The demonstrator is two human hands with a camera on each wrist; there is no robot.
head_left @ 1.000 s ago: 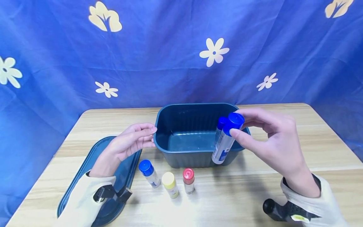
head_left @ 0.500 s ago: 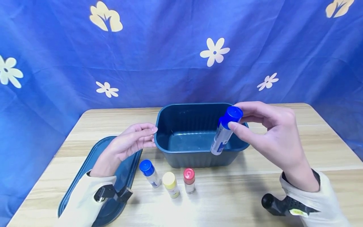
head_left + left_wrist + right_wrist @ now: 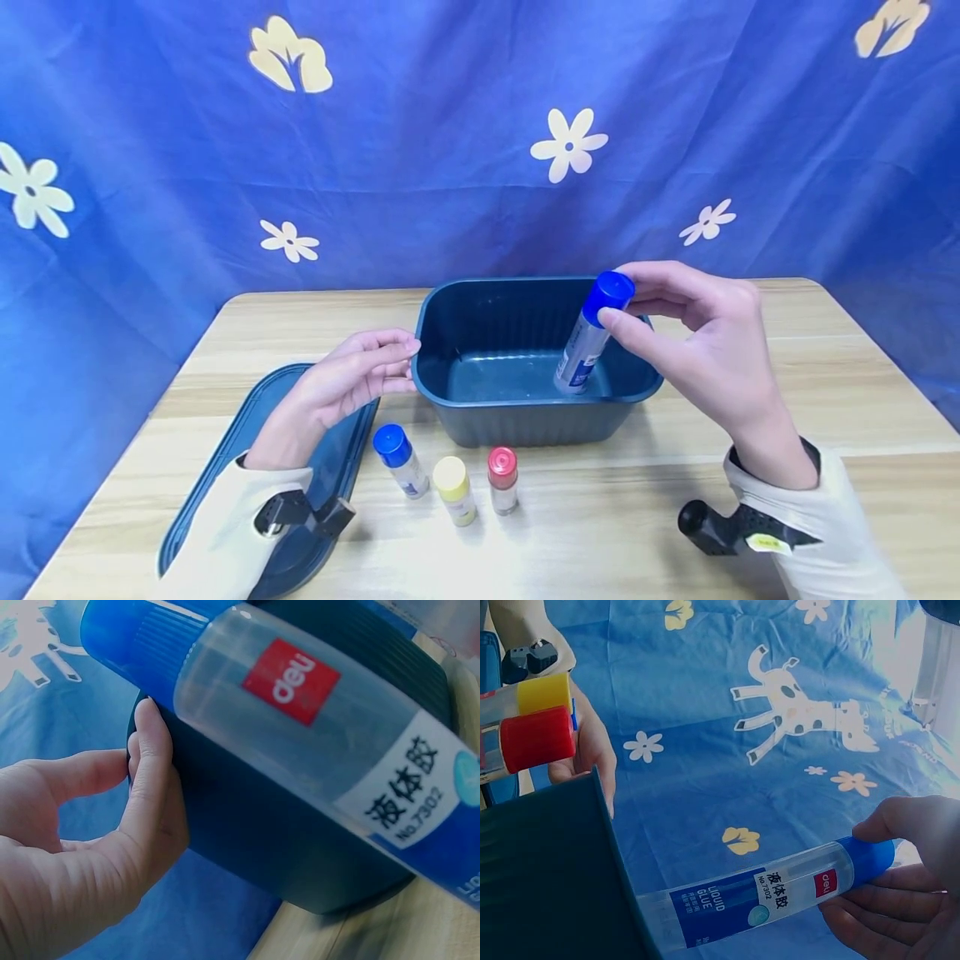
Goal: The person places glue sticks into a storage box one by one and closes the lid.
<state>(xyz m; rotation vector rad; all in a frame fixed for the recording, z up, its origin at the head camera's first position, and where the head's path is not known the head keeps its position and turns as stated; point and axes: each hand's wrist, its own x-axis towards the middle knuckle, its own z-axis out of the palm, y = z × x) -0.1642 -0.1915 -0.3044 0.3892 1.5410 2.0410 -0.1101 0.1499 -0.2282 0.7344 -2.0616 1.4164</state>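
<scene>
My right hand (image 3: 697,350) pinches the blue cap of a clear liquid glue bottle (image 3: 581,354), tilted over the right part of a dark teal plastic bin (image 3: 525,423). In the right wrist view the bottle's lower end (image 3: 656,919) overlaps the bin wall (image 3: 547,877). My left hand (image 3: 360,367) pinches the bin's left rim between thumb and fingers, as the left wrist view shows. In front of the bin stand three more glue bottles: one blue-capped (image 3: 401,462), one yellow-capped (image 3: 454,492) and one red-capped (image 3: 503,481).
A teal lid (image 3: 258,417) lies on the wooden table (image 3: 817,375) at the left, partly under my left forearm. Behind the table hangs a blue cloth (image 3: 435,158) with pale flowers. Both wrists wear black camera mounts (image 3: 720,529).
My right hand has moved the glue bottle away from me and slightly left, so its base now shows inside the bin's rim. A second blue cap behind it is now hidden.
</scene>
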